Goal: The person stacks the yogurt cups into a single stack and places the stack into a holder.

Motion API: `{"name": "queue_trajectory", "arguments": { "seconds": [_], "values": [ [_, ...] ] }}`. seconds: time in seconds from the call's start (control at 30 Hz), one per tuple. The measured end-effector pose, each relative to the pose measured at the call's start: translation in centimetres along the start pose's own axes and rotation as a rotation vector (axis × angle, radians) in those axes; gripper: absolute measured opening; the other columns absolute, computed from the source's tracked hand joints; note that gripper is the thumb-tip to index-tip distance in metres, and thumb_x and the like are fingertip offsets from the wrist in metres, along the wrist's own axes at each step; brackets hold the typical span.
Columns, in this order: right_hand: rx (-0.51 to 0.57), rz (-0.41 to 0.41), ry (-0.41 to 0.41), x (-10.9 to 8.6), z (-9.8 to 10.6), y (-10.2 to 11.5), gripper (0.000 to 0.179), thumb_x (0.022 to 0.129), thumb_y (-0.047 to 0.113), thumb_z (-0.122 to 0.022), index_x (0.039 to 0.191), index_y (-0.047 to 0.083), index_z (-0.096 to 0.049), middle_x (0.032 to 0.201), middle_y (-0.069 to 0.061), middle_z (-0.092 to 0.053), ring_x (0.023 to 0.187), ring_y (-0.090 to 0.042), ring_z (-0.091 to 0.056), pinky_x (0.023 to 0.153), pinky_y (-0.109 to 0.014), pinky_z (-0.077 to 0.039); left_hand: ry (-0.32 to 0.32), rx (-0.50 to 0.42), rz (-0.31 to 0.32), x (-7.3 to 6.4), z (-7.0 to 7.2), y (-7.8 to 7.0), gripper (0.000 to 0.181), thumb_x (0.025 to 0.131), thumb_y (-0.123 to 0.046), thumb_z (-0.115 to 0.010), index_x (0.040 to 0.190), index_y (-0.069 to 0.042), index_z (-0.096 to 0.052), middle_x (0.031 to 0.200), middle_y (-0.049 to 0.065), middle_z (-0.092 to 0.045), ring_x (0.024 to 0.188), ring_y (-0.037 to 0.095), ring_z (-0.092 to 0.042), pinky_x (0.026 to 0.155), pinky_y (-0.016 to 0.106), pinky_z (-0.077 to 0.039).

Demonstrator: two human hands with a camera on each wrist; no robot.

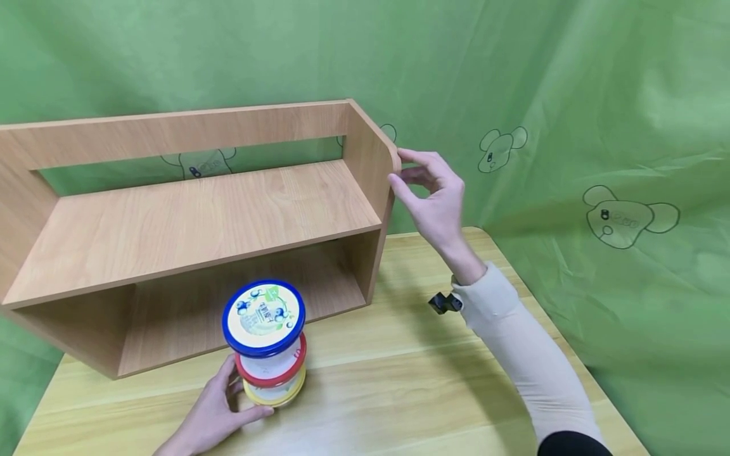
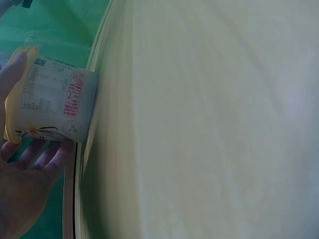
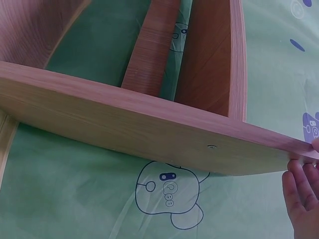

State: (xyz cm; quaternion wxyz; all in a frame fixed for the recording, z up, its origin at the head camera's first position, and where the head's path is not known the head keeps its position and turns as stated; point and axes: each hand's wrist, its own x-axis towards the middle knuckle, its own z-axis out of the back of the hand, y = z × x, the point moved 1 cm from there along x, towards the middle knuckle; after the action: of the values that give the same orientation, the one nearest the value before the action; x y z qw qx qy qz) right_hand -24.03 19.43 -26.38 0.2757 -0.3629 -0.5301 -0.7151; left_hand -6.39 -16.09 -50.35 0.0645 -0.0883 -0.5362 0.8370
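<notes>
Three round tubs stand stacked in front of the wooden desk shelf [image 1: 199, 218]: a blue-lidded tub [image 1: 263, 318] with blueberries on top, a red-lidded tub [image 1: 272, 370] in the middle and a yellow-lidded tub [image 1: 277, 395] at the bottom. My left hand [image 1: 213, 405] curves its thumb and fingers round the yellow-lidded tub. In the left wrist view that tub's printed side [image 2: 55, 99] shows, with fingers along it. Up at the right, my right hand [image 1: 438, 197] pinches the rounded front edge of the shelf's side panel [image 3: 149, 119] between thumb and fingers.
Both shelf and tubs stand on a light wooden table [image 1: 365, 392]. Behind and to the right hangs a green curtain [image 1: 559, 114] with cartoon heads. A small black device [image 1: 445, 303] sits at my right cuff. The shelf has an upper board and an open lower compartment.
</notes>
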Motion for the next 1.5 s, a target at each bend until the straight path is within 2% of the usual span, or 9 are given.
{"name": "queue_trajectory", "arguments": {
  "seconds": [0.1,0.27,0.33,0.77,0.93,1.03,1.17,1.3,1.5],
  "values": [
    [0.0,-0.004,-0.005,0.0,0.0,0.0,0.035,0.091,-0.003,-0.077,0.125,-0.008,-0.07,0.115,-0.028,-0.069,0.091,0.001,-0.072,0.087,-0.023,-0.066,0.003,-0.009,-0.004,0.0,0.0,0.0,0.102,0.075,-0.032,-0.097,0.157,-0.019,-0.038,0.151,0.006,-0.061,0.137,0.024,-0.06,0.106,0.019,-0.056],
    [0.003,-0.012,-0.009,-0.1,-0.1,0.0,0.036,0.091,-0.004,-0.077,0.125,-0.008,-0.07,0.117,-0.028,-0.07,0.091,0.001,-0.072,0.087,-0.023,-0.066,0.006,-0.03,-0.015,0.0,0.0,0.1,0.102,0.075,-0.03,-0.097,0.157,-0.018,-0.038,0.15,0.007,-0.061,0.129,-0.004,-0.057,0.106,0.018,-0.056],
    [0.005,-0.014,-0.009,-0.1,-0.1,0.0,0.035,0.091,-0.004,-0.077,0.125,-0.009,-0.07,0.118,-0.028,-0.07,0.092,0.001,-0.072,0.087,-0.023,-0.066,0.005,-0.036,-0.019,0.0,-0.1,0.1,0.102,0.075,-0.03,-0.097,0.157,-0.017,-0.038,0.149,0.007,-0.062,0.126,-0.01,-0.055,0.105,0.017,-0.056],
    [-0.012,-0.015,-0.007,-0.2,-0.1,0.1,0.034,0.092,-0.003,-0.075,0.125,-0.009,-0.069,0.119,-0.029,-0.07,0.093,0.001,-0.071,0.086,-0.023,-0.066,-0.01,-0.04,-0.043,0.0,-0.4,0.0,0.097,0.073,-0.03,-0.098,0.152,-0.018,-0.044,0.147,0.007,-0.063,0.124,-0.01,-0.055,0.104,0.017,-0.057],
    [-0.007,-0.011,-0.009,-0.2,-0.2,0.1,0.034,0.092,-0.003,-0.075,0.125,-0.009,-0.069,0.119,-0.029,-0.07,0.094,0.001,-0.071,0.086,-0.023,-0.066,-0.017,-0.024,-0.042,0.1,-0.5,-0.3,0.095,0.073,-0.031,-0.098,0.151,-0.019,-0.045,0.146,0.005,-0.063,0.128,0.0,-0.059,0.103,0.017,-0.058],
    [-0.005,-0.008,-0.011,-0.2,-0.2,0.2,0.034,0.092,-0.004,-0.075,0.125,-0.009,-0.069,0.119,-0.029,-0.07,0.093,0.001,-0.071,0.086,-0.023,-0.066,-0.013,-0.027,-0.055,0.1,-0.5,-0.4,0.094,0.074,-0.031,-0.097,0.152,-0.02,-0.045,0.146,0.005,-0.063,0.128,0.0,-0.059,0.102,0.016,-0.058],
    [-0.008,-0.007,-0.01,-0.2,-0.2,0.2,0.034,0.092,-0.004,-0.074,0.125,-0.009,-0.069,0.119,-0.029,-0.07,0.094,0.001,-0.071,0.086,-0.022,-0.066,-0.008,-0.04,-0.084,0.2,-0.5,-0.3,0.094,0.075,-0.03,-0.097,0.152,-0.02,-0.044,0.146,0.006,-0.062,0.124,-0.009,-0.055,0.1,0.015,-0.058],
    [-0.017,-0.007,-0.009,-0.2,-0.2,0.3,0.035,0.092,-0.004,-0.075,0.126,-0.009,-0.069,0.119,-0.029,-0.07,0.093,0.002,-0.071,0.085,-0.022,-0.066,-0.021,-0.039,-0.111,0.2,-0.5,-0.5,0.095,0.075,-0.028,-0.097,0.153,-0.019,-0.043,0.146,0.007,-0.063,0.123,-0.011,-0.055,0.099,0.017,-0.059],
    [-0.023,-0.022,-0.017,-0.2,-0.3,0.4,0.035,0.091,-0.006,-0.076,0.126,-0.008,-0.07,0.118,-0.026,-0.071,0.092,0.0,-0.071,0.085,-0.023,-0.066,-0.056,-0.023,-0.19,0.2,-0.1,-1.3,0.094,0.075,-0.025,-0.097,0.152,-0.013,-0.044,0.143,0.008,-0.064,0.123,-0.013,-0.055,0.098,0.021,-0.062]
  ]
}}
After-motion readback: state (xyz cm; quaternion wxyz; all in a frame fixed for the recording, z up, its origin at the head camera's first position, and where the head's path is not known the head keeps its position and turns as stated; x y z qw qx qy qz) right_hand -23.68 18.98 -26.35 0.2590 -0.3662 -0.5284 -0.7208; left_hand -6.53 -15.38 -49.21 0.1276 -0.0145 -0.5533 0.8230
